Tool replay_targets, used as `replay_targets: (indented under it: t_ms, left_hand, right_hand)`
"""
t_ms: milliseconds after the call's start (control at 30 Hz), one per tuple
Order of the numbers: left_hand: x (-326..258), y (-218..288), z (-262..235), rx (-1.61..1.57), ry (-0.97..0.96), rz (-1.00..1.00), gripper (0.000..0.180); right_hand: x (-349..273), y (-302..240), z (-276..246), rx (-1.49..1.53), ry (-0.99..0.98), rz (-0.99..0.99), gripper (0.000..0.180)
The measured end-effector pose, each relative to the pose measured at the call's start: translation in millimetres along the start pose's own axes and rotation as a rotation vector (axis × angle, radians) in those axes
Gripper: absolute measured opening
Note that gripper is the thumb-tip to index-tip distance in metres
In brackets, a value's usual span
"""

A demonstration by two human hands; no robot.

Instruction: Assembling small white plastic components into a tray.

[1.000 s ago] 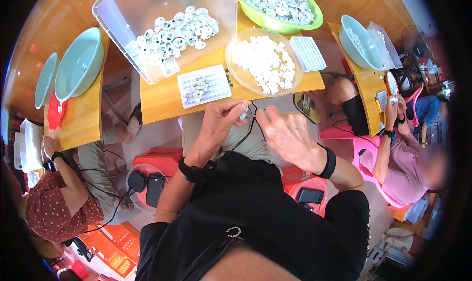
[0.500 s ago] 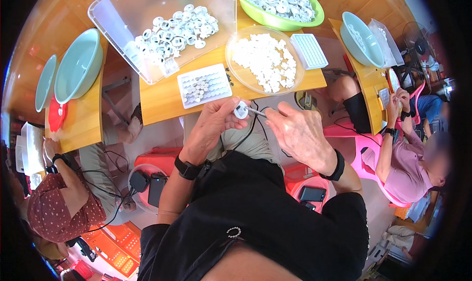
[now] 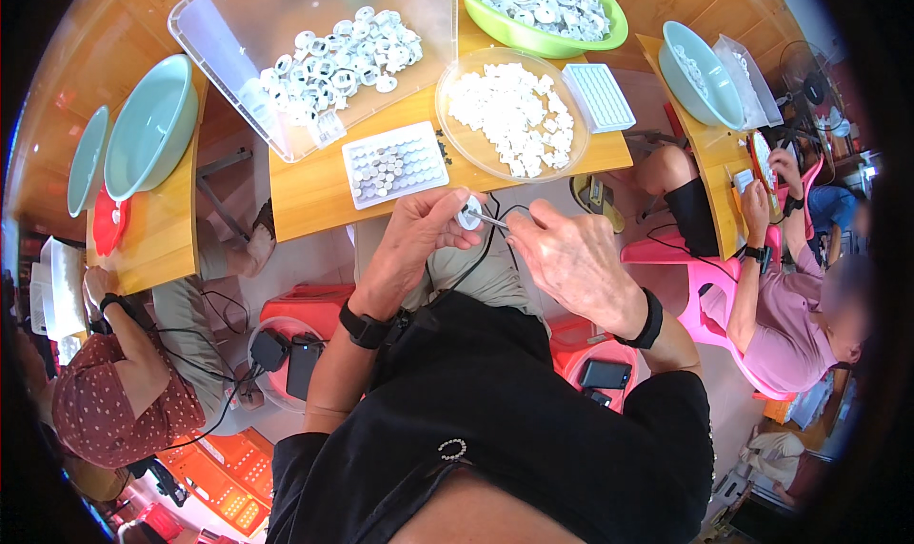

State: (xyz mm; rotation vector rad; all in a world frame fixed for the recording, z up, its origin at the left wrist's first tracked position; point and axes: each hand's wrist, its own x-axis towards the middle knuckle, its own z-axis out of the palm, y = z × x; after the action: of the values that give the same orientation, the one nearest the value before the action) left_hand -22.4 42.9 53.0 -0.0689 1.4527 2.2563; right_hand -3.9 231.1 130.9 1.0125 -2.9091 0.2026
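Between the thumb and fingers of my left hand (image 3: pixel 425 230) is a small round white plastic piece (image 3: pixel 468 213), tilted towards my right. My right hand (image 3: pixel 573 258) is closed round slim metal tweezers (image 3: pixel 489 220), whose tip reaches the face of the white piece. Both hands are above my lap, just off the near edge of the wooden table (image 3: pixel 314 201). Beyond my left hand lies a white tray (image 3: pixel 430 168) with small silvery discs (image 3: pixel 381 171) in its left part. A round clear dish (image 3: pixel 447 135) of small white parts (image 3: pixel 505 116) stands behind my hands.
A clear bin (image 3: pixel 224 63) holds many round white pieces; a green basin (image 3: pixel 519 41) holds more. Beside the dish stands a pale slotted block (image 3: pixel 602 97). Co-workers sit at side tables, left (image 3: pixel 129 382) and right (image 3: pixel 785 325). Cables cross near my lap.
The white piece has turned more edge-on in my left hand, with the tweezers' tip still at it. My right hand has shifted slightly. The right co-worker's hands have moved apart.
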Motion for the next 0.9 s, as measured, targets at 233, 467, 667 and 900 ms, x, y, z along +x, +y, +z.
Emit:
replay_targets:
  t_ms: [233,467,667,900]
  left_hand:
    - [1,0,2,0.068,0.04,0.033,0.03]
    - [4,-10,6,0.14,0.097,0.091,0.029]
    - [8,-18,8,0.174,0.136,0.091,0.027]
    - [14,-26,6,0.234,0.127,0.044,0.03]
  right_hand:
    - [1,-4,6,-0.111,0.021,-0.005,0.012]
    - [4,-5,13,-0.219,0.002,-0.04,0.015]
    - [7,-2,18,-0.353,-0.029,-0.158,0.011]
    - [6,0,26,-0.408,-0.047,-0.184,0.014]
